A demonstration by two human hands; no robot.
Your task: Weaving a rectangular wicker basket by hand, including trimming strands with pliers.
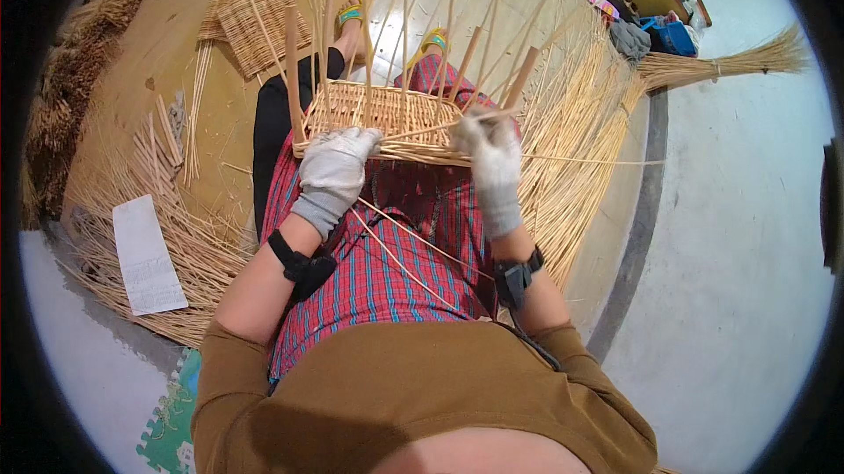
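Observation:
A half-woven wicker basket (391, 109) rests across my lap, with long thin canes and several thicker wooden stakes (294, 74) standing up from it. My left hand (338, 166), in a white work glove, is closed on the near left part of the basket's woven edge. At the near right corner my gloved right hand (492, 157) is closed and slightly blurred, with a thin cane (422, 132) running into its fingers. Another cane end (607, 160) sticks out to the right past that hand. Two loose cane ends (413, 241) trail down over the red plaid cloth on my lap.
Loose canes (580, 166) lie spread on the floor to my right, beside a tied bundle (721, 65). Flat woven panels (255, 21) lie at the far left. Nearer on the left are more canes (215, 254), short wooden sticks (158, 144) and a paper sheet (148, 254).

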